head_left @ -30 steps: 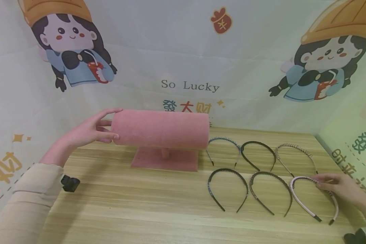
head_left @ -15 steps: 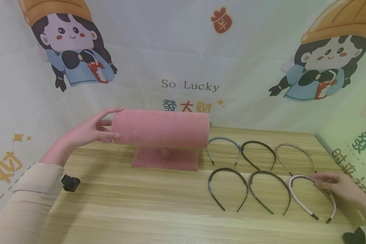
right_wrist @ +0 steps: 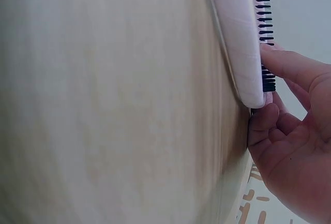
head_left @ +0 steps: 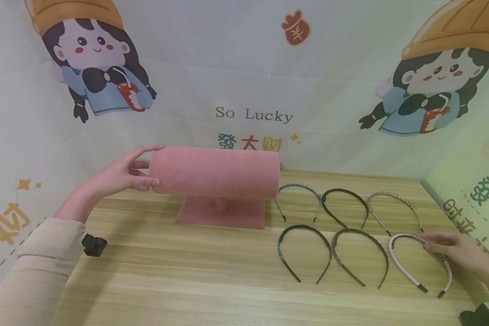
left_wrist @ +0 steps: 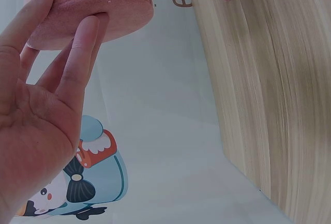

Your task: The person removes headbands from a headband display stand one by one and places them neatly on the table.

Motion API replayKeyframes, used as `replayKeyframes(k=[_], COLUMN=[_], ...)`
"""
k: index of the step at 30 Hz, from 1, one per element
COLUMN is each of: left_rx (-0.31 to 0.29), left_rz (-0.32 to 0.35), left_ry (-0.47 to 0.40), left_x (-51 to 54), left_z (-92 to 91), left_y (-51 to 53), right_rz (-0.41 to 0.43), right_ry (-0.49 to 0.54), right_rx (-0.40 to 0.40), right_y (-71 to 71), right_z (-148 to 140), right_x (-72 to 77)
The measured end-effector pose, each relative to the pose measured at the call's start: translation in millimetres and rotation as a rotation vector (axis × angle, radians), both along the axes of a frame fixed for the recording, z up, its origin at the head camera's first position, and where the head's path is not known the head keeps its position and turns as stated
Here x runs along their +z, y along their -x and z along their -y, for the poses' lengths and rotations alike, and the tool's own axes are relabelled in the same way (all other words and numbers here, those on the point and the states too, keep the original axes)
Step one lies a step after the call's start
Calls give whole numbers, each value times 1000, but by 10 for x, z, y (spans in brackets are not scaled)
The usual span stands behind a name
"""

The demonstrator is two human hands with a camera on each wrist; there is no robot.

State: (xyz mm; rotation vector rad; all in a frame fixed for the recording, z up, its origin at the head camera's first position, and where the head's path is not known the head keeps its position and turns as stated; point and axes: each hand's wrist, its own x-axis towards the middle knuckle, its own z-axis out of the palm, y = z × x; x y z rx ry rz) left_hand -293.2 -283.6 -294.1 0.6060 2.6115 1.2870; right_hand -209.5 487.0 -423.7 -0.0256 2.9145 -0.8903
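Note:
At the left end of a pink velvety roll-shaped display stand (head_left: 213,173), my left hand (head_left: 120,174) holds on with fingers spread over its edge. The left wrist view shows fingertips against the roll's round end (left_wrist: 111,14). My right hand (head_left: 458,253) pinches the right side of a pale pink headband (head_left: 403,267) at the near right of the table. Black comb teeth (right_wrist: 265,27) line the inside of this band in the right wrist view, where thumb and fingers grip it by its curve. Some fingertips behind the band are hidden.
Left of the pale pink band lie two dark headbands (head_left: 284,258) in the near row. Behind are a blue toothed headband (head_left: 299,184), a black headband (head_left: 346,191) and a brownish coiled headband (head_left: 395,196). A printed cloth (head_left: 252,81) rises behind the wooden table (head_left: 179,280).
The pale pink headband shifts slightly left and then back right with my right hand. My left hand and the stand stay practically in place.

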Motion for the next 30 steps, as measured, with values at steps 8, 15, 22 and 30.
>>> replayKeyframes(k=[8, 15, 22, 30], left_rx=[-2, -5, -6, -8], left_rz=[4, 7, 6, 2], left_ry=[-3, -9, -7, -7], left_x=[5, 12, 5, 14], left_z=[4, -5, 0, -8], left_y=[3, -7, -3, -11], right_rz=[31, 62, 50, 43], right_ry=[25, 44, 32, -7], right_rx=[-26, -31, -20, -29], right_y=[4, 6, -9, -6], right_z=[-34, -36, -20, -15], right_x=[-5, -4, 17, 30])
